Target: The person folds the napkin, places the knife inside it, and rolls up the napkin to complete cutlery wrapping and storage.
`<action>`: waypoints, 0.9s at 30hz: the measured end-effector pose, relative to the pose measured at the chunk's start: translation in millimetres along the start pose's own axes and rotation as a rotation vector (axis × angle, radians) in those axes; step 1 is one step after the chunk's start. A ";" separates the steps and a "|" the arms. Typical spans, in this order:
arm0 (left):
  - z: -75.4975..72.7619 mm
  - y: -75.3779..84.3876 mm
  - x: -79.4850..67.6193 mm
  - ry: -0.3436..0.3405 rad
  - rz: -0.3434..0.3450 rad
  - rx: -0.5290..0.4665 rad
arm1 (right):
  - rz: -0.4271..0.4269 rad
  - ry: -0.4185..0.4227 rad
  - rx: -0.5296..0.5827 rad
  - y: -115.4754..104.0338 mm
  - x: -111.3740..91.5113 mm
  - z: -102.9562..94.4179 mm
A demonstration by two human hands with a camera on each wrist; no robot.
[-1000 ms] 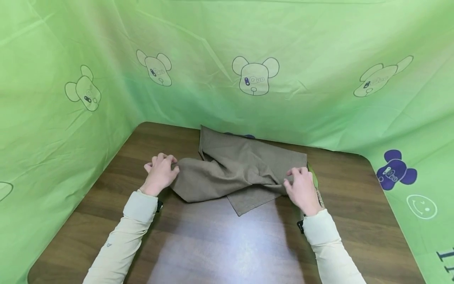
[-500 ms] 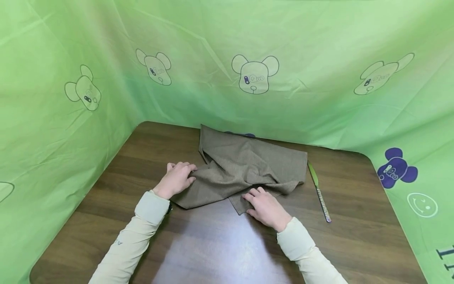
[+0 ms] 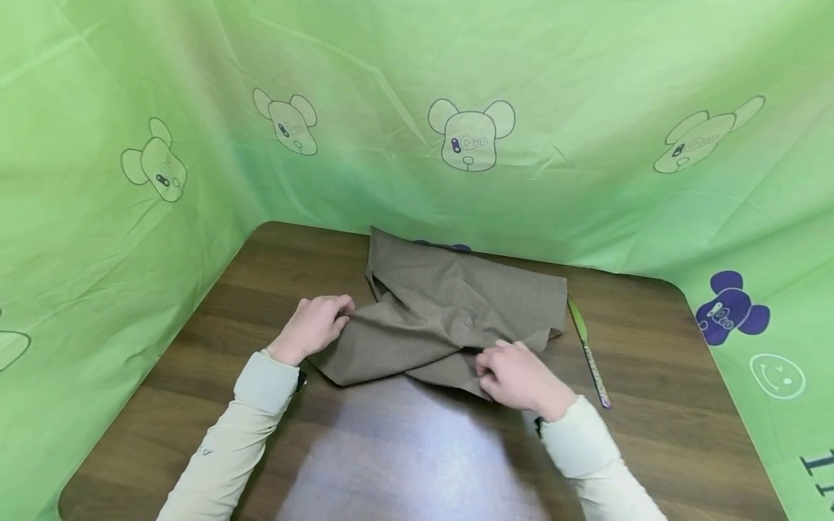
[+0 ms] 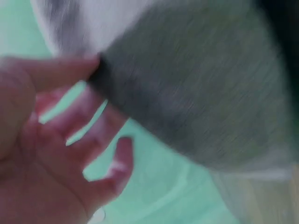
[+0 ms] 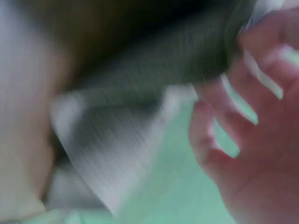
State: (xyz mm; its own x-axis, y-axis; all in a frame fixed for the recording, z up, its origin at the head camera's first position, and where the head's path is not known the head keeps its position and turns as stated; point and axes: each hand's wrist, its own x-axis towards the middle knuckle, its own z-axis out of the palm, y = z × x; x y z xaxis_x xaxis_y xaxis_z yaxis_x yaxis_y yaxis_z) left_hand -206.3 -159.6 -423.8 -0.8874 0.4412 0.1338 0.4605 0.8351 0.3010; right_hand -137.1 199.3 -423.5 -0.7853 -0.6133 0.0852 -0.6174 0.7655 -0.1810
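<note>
My left hand (image 3: 309, 325) has its thumb and fingers pinched on the left edge of a brown cloth (image 3: 420, 322), the remaining fingers spread loosely beneath. My right hand (image 3: 521, 376) is clamped on the cloth's near edge, thumb against fingers; the wrist view there is blurred, but a pointed flap shows just beside my fingertips. Between my two hands the cloth is rumpled into ridges, and its flatter part spreads beyond them, away from me, over the table (image 3: 417, 470). To the right of my right fingers, apart from them, lies a knife (image 3: 589, 354), its green blade pointing away from me near the cloth's right edge and its patterned handle towards me. Farther off, past my fingers, hangs a green curtain (image 3: 371, 159) printed with bear heads.
</note>
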 end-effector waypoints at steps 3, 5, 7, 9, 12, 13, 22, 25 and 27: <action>-8.6 -7.6 -5.9 -0.107 0.082 -0.065 | 0.055 -0.111 0.096 8.3 -20.7 -26.3; -13.4 -11.5 -9.7 -0.216 0.106 -0.135 | 0.099 -0.189 0.164 12.7 -32.9 -38.5; -16.2 -13.5 -12.2 -0.324 0.101 -0.202 | 0.141 -0.249 0.219 16.2 -41.1 -44.5; -17.0 -13.0 -12.6 -0.394 0.079 -0.234 | 0.164 -0.282 0.265 19.6 -45.0 -44.9; -13.4 -10.8 -6.9 -0.381 0.040 -0.223 | 0.188 -0.273 0.266 26.3 -44.5 -38.1; -11.8 -10.0 -4.0 -0.353 0.024 -0.199 | 0.194 -0.254 0.248 28.7 -43.0 -34.4; 9.1 -9.7 24.6 -0.229 -0.218 -0.048 | 0.256 -0.131 0.016 23.5 -25.6 2.6; 16.5 -11.5 27.3 -0.253 -0.245 -0.014 | 0.235 -0.123 -0.020 16.9 -21.4 11.5; 20.2 -13.1 26.9 -0.264 -0.266 -0.010 | 0.225 -0.111 -0.049 14.2 -19.8 14.5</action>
State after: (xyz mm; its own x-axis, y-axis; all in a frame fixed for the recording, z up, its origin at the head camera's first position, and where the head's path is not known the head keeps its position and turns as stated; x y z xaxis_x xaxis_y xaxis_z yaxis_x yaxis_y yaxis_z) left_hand -235.8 -152.0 -443.2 -0.9392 0.2803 -0.1982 0.2135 0.9291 0.3021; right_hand -129.7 219.5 -441.9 -0.8948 -0.4423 -0.0604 -0.4317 0.8918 -0.1357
